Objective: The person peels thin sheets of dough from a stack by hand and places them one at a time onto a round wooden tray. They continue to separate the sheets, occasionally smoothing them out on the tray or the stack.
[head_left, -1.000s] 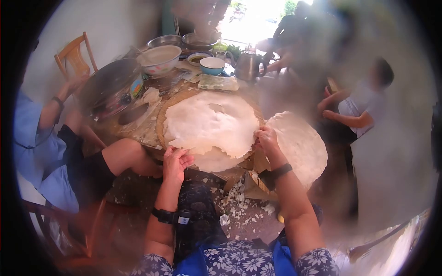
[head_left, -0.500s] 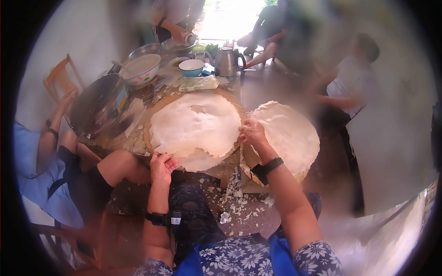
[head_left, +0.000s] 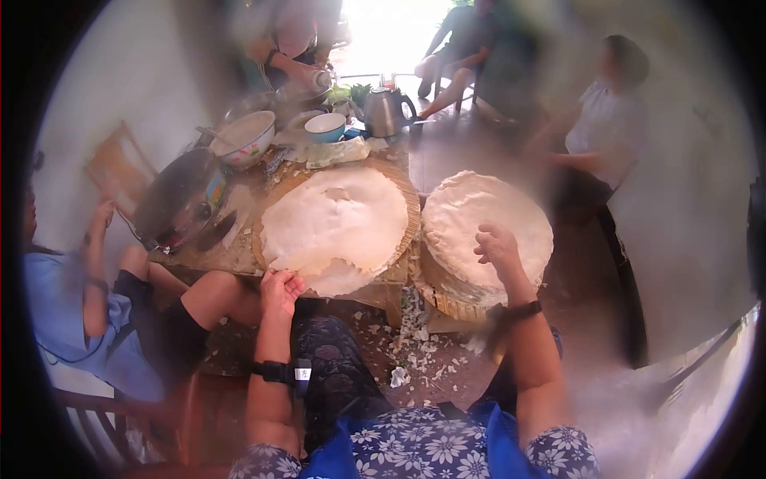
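On the left, a large, thin, pale round flatbread sheet (head_left: 339, 219) with a ragged tear near its front lies on a round woven mat. My left hand (head_left: 282, 291) is at its front left edge, fingertips pinched on the rim. To the right is a second round stack of flatbreads (head_left: 463, 211), thick and wrinkled on top. My right hand (head_left: 499, 243) is over the near right part of this stack, its fingers loosely bent and apart, with nothing visible in them.
A steel kettle (head_left: 384, 112), a blue bowl (head_left: 325, 129) and a floral basin (head_left: 246, 142) stand behind. A large dark pan (head_left: 177, 191) sits at the left, near a seated person in blue. Several other people are around. White crumbs (head_left: 415, 351) litter the floor.
My right hand has left the right edge of the left flatbread sheet and moved right, over the second stack. My left hand stays at the front left edge.
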Demonstrator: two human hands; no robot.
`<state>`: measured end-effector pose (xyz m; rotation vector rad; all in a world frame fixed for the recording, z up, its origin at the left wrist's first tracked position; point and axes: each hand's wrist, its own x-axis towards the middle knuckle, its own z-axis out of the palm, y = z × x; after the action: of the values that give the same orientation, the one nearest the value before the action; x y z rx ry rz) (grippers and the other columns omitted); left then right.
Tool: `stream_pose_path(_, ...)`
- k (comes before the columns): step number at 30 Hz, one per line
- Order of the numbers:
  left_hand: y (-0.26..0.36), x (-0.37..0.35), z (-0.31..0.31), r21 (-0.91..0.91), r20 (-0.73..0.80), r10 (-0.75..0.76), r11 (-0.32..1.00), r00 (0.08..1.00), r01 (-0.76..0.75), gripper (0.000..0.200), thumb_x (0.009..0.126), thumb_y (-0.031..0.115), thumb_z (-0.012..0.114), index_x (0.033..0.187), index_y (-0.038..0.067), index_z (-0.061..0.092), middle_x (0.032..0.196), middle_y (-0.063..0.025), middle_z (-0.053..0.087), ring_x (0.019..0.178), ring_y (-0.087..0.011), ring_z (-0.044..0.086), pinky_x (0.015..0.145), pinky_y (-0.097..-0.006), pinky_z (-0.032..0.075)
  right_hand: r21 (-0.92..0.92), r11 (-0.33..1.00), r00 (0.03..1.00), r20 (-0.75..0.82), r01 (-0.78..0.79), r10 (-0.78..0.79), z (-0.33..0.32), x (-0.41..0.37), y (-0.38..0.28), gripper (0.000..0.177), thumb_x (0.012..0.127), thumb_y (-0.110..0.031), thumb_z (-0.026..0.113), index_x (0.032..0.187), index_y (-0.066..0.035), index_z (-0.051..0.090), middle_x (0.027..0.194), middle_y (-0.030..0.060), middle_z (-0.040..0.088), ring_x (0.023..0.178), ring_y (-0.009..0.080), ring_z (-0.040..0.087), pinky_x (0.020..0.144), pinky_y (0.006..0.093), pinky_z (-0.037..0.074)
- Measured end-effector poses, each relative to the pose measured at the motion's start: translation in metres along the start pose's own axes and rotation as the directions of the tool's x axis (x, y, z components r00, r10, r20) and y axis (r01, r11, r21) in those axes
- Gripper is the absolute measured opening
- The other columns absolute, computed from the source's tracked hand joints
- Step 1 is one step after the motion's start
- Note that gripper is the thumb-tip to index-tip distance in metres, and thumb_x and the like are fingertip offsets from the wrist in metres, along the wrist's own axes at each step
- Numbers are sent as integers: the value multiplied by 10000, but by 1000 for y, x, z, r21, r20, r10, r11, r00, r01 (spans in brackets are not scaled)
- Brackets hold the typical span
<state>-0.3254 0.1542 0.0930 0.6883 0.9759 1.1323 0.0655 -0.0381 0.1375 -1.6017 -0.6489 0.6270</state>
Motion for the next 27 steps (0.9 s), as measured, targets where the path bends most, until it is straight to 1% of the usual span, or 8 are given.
stream_pose_path(6,3,-12,8,16,-22,48,999,999,-48,248,775,7,531,1003,53,442,764,-80,577,571,-208,601,521,-360,538,154,986,996,-71,65,-54,-52,-1,6,266,816,-141,595,1050,-14,578,776,33,590,612,121,598,455,235,483)
stream_pose_path(12,0,-11,8,124,-75,99,988,992,-90,602,784,23,522,1331,-19,273,880,-125,555,681,-250,606,578,-359,519,325,945,990,-141,19,29,-87,5,32,202,822,-138,581,1004,-50,583,769,22,600,605,123,611,471,247,506)
stream_pose_path(15,2,-19,14,161,-109,172,975,979,-153,635,786,26,511,1364,-16,252,871,-115,547,684,-238,601,571,-344,511,364,931,990,-135,20,32,-96,7,44,196,830,-132,572,1005,-46,582,770,24,603,607,119,610,473,242,505)
stream_pose_path(18,4,-19,17,272,-122,222,945,967,-183,564,795,50,525,1328,-21,354,964,-125,571,769,-256,616,661,-352,517,369,928,993,-117,60,-17,-97,1,33,193,833,-110,557,1009,-36,583,779,27,605,614,117,610,479,240,505)
stream_pose_path(21,1,-26,39,590,88,466,687,880,-423,426,837,83,514,1246,-25,466,1133,-145,563,1028,-249,569,891,-322,450,318,946,993,-115,62,-26,-104,-4,30,194,834,-123,560,1006,-38,586,781,18,596,618,110,602,489,235,497)
stream_pose_path(23,-6,-15,44,781,280,414,426,866,-456,406,833,110,532,1221,-6,498,1258,-168,515,1170,-240,494,989,-306,367,308,948,993,-107,79,-48,-107,-8,25,194,836,-132,561,1005,-39,587,777,13,591,622,106,597,498,229,492)
stream_pose_path(26,-18,-27,77,742,613,496,-95,615,-663,403,802,210,585,1156,23,545,1214,-178,534,1165,-335,468,1011,-372,345,295,954,995,-99,53,-24,-109,-4,27,208,837,-146,561,1013,-37,587,778,14,586,632,103,589,512,226,484)
stream_pose_path(27,-19,-30,86,718,674,448,-212,587,-663,407,814,237,571,1166,35,538,1232,-166,520,1183,-314,450,1002,-391,343,293,954,995,-89,61,-36,-105,-2,23,206,838,-146,561,1012,-38,587,777,13,586,630,103,588,510,226,482)
